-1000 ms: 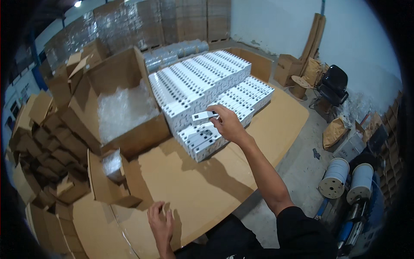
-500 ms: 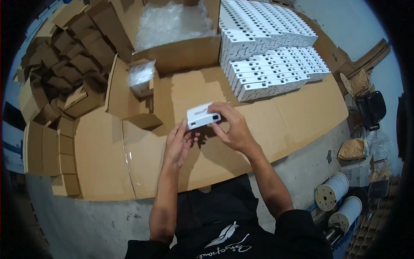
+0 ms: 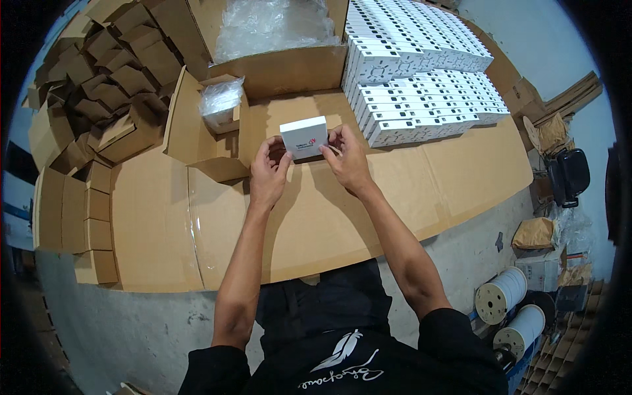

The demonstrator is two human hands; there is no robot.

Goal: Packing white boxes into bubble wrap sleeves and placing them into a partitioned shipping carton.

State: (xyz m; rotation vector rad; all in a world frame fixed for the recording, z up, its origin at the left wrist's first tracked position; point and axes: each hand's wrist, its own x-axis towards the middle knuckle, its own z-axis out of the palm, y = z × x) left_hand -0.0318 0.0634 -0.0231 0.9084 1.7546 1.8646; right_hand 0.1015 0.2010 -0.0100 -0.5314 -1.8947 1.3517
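Observation:
Between my hands a small white box (image 3: 303, 137) is held up over the cardboard-covered table, its broad printed face toward me. My left hand (image 3: 268, 172) grips its left edge, thumb on the front. At the opposite edge my right hand (image 3: 347, 161) pinches it in the same way. Just left of the hands stands an open brown carton (image 3: 186, 135) with a clear plastic-wrapped bundle (image 3: 222, 103) inside. Stacked in long rows at the far right are many similar white boxes (image 3: 421, 108).
A large carton (image 3: 283, 74) holding clear plastic bags (image 3: 273, 29) stands at the back. Many open brown boxes (image 3: 118, 72) crowd the far left, and folded ones line the left edge. Cable spools (image 3: 501, 295) sit on the floor at right, beyond the table edge.
The white box has been turned so its broad printed face shows instead of its narrow side. Both hands have moved farther from me, and the right hand has shifted to the box's right edge.

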